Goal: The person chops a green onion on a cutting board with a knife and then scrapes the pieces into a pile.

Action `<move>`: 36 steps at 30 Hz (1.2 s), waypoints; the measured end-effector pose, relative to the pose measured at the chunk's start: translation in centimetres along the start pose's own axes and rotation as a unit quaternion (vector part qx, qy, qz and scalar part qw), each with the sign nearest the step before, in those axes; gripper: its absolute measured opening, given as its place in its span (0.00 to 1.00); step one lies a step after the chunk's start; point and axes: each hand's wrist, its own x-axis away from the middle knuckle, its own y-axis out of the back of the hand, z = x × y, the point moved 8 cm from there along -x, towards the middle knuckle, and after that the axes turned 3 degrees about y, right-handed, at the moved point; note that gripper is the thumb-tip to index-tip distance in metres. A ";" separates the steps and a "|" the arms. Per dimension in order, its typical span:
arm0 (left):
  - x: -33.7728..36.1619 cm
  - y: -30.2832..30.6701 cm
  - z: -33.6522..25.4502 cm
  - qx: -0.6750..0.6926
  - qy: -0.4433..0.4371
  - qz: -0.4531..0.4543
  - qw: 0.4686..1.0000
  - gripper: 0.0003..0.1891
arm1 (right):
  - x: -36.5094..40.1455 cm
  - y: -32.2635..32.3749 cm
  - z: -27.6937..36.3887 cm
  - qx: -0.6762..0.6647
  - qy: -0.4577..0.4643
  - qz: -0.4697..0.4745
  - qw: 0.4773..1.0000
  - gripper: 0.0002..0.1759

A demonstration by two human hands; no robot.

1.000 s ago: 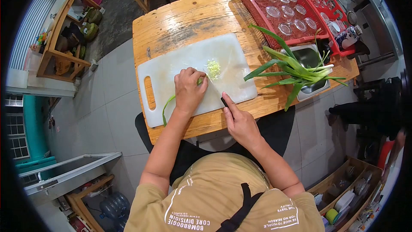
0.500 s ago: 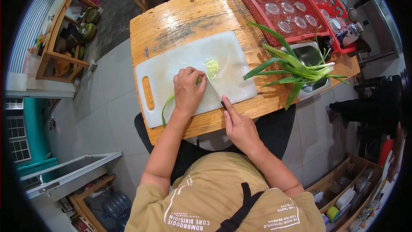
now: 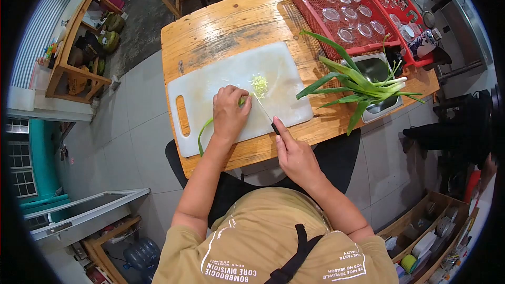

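Observation:
On the white cutting board (image 3: 197, 87), my left hand (image 3: 230, 113) has its fingers curled round a green onion stalk (image 3: 204, 128), whose long leaf trails out to the left under the wrist. My right hand (image 3: 296, 153) grips the black handle of a knife (image 3: 263, 109). The blade points up and left, its tip beside my left fingertips. A small heap of chopped pale green pieces (image 3: 259, 85) lies just beyond the blade. More green onions (image 3: 363, 84) rest across a metal container (image 3: 383, 106) at the right.
Beneath the board is a wooden table (image 3: 226, 16). A red crate (image 3: 315, 13) of upturned glasses stands at the back right, with a second red crate (image 3: 389, 0) beside it. A person's dark-clothed leg (image 3: 434, 131) shows at the far right.
The knife blade has turned slightly and its tip stands a little away from my left fingers. The view has shifted slightly. Both hands keep their hold.

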 end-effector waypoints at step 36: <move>0.1 0.1 0.2 0.011 -0.008 -0.022 1.000 0.05 | 1.0 -1.8 -1.4 0.041 0.026 -0.013 0.999 0.32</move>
